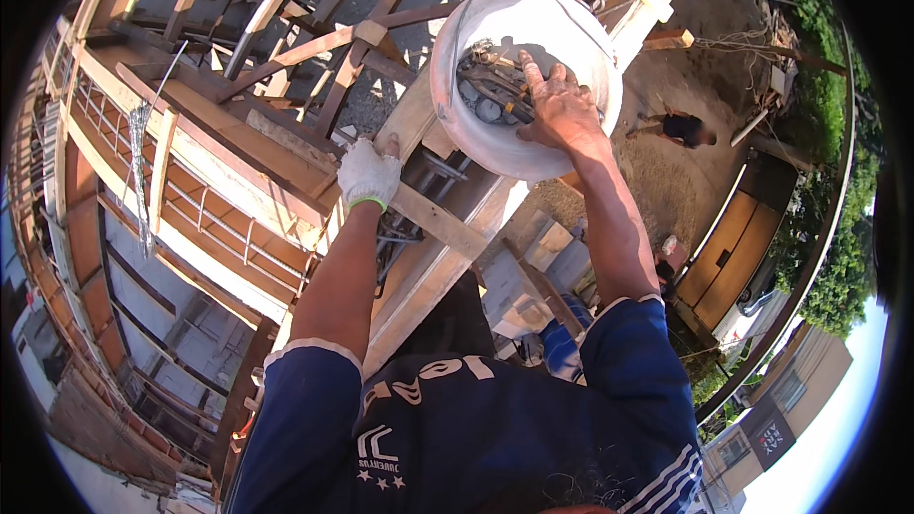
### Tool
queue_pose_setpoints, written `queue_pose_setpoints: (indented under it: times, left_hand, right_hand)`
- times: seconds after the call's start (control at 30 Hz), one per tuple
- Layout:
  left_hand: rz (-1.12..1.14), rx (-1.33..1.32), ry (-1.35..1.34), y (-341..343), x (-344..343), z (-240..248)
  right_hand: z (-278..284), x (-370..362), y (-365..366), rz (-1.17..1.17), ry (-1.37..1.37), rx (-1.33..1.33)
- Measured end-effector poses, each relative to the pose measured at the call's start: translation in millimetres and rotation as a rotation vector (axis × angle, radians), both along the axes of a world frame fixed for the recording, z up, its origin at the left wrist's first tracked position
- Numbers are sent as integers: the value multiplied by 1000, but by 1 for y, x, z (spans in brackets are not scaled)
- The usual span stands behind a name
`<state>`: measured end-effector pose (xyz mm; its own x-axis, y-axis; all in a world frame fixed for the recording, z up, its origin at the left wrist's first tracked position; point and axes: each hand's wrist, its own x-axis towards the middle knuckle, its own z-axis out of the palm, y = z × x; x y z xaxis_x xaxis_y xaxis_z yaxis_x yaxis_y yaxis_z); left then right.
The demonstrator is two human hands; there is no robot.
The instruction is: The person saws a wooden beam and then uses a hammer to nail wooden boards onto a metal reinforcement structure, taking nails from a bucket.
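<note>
My right hand is bare and reaches over the rim into a round white bucket. Its fingers are spread above the contents, and nothing shows in its grip. Inside the bucket lies a jumble of small metal pieces and what look like tool handles; my hand hides part of them. To the left, my left hand wears a white knit glove with a green cuff. It is closed over a wooden plank of the formwork, one bare fingertip pointing forward; its other fingers are partly hidden.
Long formwork boards with steel bars run along the left. A bundle of tie wire hangs over them. Far below on the right, a person in dark clothes stands on the dirt ground. Pale blocks lie beneath my right arm.
</note>
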<state>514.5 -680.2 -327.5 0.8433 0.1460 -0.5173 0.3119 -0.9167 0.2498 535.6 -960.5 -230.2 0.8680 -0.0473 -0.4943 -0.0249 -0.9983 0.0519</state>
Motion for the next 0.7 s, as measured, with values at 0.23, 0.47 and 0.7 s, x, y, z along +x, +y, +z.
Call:
queue_pose_setpoints:
  times: [0.23,0.47,0.7]
  left_hand:
    - [1,25,14,2,1,-2]
    - [13,13,1,0,0,-2]
    - [31,18,-3,-2,-2,-5]
  right_hand:
    - [29,-12,-4,-131,11,101]
    - [4,-31,-55,-485,-131,747]
    - [36,-43,-69,-1032,-69,1513]
